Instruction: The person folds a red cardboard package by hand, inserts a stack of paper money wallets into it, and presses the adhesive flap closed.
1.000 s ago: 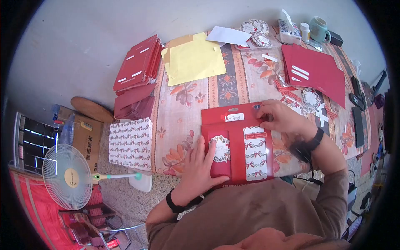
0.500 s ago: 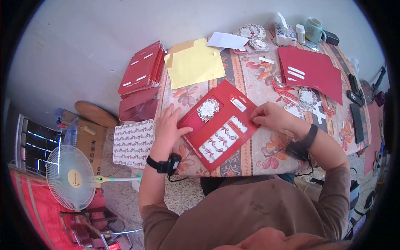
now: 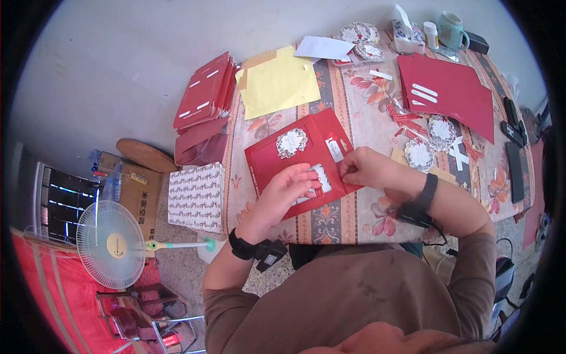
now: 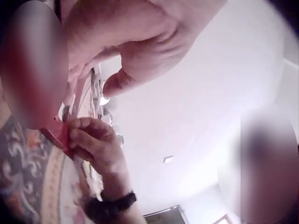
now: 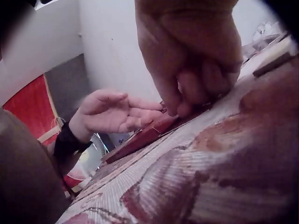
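Note:
A flat red card pack (image 3: 265,162) lies turned at an angle on the table, its hanging-slot end to the right. A round wreath tag (image 3: 291,143) shows on one half of it. My right hand (image 3: 374,168) pinches the pack's right edge between thumb and curled fingers, seen close in the right wrist view. Over the pack's near half is my left hand (image 3: 280,197), palm turned up and fingers loosely extended, partly covering the white patterned panel (image 3: 322,177). In the right wrist view the left hand's (image 5: 112,112) fingertips overlap the pack's edge.
Stacked red packs (image 3: 200,91), yellow paper (image 3: 280,82) and a patterned box (image 3: 196,197) stand to the left. Red sheets (image 3: 454,97), wreath tags (image 3: 441,133) and red labels (image 3: 407,121) lie right. A mug (image 3: 451,30) is at the back; a fan (image 3: 112,245) stands beside the table.
The pack has turned clockwise, its slot end swinging from the far side to the right. My left hand left its surface, went to its left, then came over its near half. The right hand keeps its pinch.

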Tool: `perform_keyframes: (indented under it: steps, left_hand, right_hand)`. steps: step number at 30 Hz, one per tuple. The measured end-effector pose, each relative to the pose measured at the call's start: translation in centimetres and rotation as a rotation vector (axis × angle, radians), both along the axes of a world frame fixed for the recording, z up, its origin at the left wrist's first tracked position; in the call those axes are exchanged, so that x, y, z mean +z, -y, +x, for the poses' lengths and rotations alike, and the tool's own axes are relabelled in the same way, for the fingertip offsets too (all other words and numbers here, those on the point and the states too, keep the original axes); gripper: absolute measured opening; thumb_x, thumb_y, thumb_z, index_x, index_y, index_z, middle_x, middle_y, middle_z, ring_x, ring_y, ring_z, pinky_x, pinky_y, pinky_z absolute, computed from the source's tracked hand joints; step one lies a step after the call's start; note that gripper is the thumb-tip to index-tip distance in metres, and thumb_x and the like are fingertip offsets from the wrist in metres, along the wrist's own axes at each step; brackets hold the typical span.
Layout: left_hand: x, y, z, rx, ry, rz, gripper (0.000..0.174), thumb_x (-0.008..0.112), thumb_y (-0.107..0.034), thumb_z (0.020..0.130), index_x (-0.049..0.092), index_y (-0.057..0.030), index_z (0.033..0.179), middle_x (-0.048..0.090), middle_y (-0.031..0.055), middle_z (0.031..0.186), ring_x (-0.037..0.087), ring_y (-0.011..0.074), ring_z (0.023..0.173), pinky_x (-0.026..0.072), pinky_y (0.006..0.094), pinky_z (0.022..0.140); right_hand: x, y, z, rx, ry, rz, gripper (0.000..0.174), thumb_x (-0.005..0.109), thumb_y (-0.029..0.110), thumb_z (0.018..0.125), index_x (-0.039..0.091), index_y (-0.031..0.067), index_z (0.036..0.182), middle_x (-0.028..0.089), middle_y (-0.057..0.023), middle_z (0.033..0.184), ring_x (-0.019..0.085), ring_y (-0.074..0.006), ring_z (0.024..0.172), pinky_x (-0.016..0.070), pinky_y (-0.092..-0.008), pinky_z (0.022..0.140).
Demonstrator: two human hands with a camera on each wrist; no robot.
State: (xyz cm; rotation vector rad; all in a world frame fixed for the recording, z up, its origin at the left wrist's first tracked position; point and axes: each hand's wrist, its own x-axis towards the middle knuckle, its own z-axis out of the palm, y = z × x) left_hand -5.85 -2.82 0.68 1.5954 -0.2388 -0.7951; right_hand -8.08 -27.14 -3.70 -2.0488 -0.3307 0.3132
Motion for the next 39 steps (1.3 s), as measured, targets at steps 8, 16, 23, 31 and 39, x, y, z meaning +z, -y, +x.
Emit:
perform_keyframes:
  steps: [8,16,23,31,39]
  left_hand:
    - [-0.5,1.1,0.7,0.025,-0.333,-0.190,0.038,0.051,-0.012,0.096,0.045,0.0036,0.130,0.057,0.0178,0.122,0.059,0.0292,0.111,0.0506,0.0353,0.086]
    - [-1.0,2.2,0.8,0.094,-0.472,-0.247,0.025,0.052,-0.010,0.094,0.054,0.0000,0.117,0.064,0.0121,0.105,0.066,0.0312,0.092,0.0532,0.0332,0.072]
    - [-1.6,2.7,0.3,0.121,-0.514,-0.303,0.023,0.052,-0.008,0.091,0.049,-0.0003,0.113,0.060,0.0119,0.101,0.066,0.0254,0.086,0.0530,0.0298,0.069]
    - [-2.0,2.6,-0.1,0.200,-0.465,-0.310,0.033,0.051,-0.008,0.092,0.043,0.0029,0.123,0.058,0.0112,0.104,0.063,0.0232,0.094,0.0508,0.0331,0.080]
    - [-2.2,2.7,-0.4,0.202,-0.430,-0.362,0.035,0.052,-0.007,0.093,0.045,0.0051,0.125,0.057,0.0145,0.110,0.061,0.0265,0.099,0.0495,0.0362,0.086]
  right_hand:
    - [0.1,0.0,0.2,0.011,-0.026,-0.050,0.012,0.072,0.012,0.073,0.069,0.0029,0.081,0.068,-0.0131,0.076,0.067,-0.0257,0.072,0.0519,-0.0342,0.067]
    - [0.0,-0.4,-0.1,-0.026,0.025,-0.137,0.015,0.072,0.016,0.072,0.069,0.0053,0.082,0.069,-0.0116,0.079,0.068,-0.0267,0.076,0.0524,-0.0359,0.068]
    - [0.0,-0.2,-0.4,-0.034,0.036,-0.098,0.014,0.071,0.015,0.072,0.068,0.0049,0.083,0.068,-0.0121,0.078,0.067,-0.0277,0.075,0.0523,-0.0363,0.067]
    - [-0.4,-0.2,-0.6,-0.017,0.212,-0.084,0.029,0.071,0.006,0.071,0.066,-0.0001,0.099,0.064,-0.0147,0.074,0.065,-0.0273,0.067,0.0501,-0.0354,0.063]
    - [-0.1,-0.2,-0.2,0.037,0.221,-0.075,0.012,0.067,0.010,0.073,0.061,0.0011,0.079,0.064,-0.0135,0.072,0.065,-0.0316,0.071,0.0498,-0.0402,0.063]
